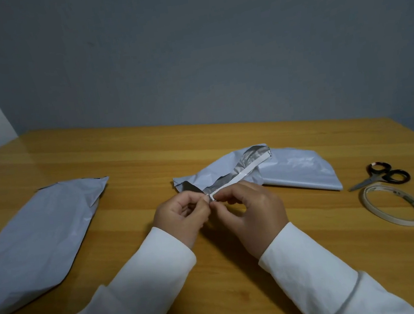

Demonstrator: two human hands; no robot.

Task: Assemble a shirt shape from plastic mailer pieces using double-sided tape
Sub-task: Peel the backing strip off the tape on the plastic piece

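1. Wooden desk (242,270) against a grey wall (213,50); head view looks down on both hands, which meet at desk centre. White sleeves (151,282) cover both forearms to the wrist.
2. Left hand (182,216): fingers curled, thumb and forefinger pinching the near end of a narrow white tape strip (232,179). Back of hand faces up.
3. Right hand (256,211): fingers curled, fingertips pinching the same strip end, directly opposite the left fingertips. The two pinches touch or nearly touch; exact finger placement on the strip cannot be resolved.
4. The tape strip runs from the fingertips up and to the right, along the edge of a grey mailer piece (294,169). That edge is lifted off the desk, showing a silvery inner face.
5. This mailer piece lies crumpled behind the hands, centre-right of the desk, its right part resting flat.
6. Second mailer piece (35,240): long, flat, lying diagonally at the left of the desk, well apart from the hands.
7. Scissors (382,174), black handles, blades closed, lie right of the crumpled mailer piece.
8. Roll of double-sided tape (394,204) lies flat just in front of the scissors, near the desk's right edge.
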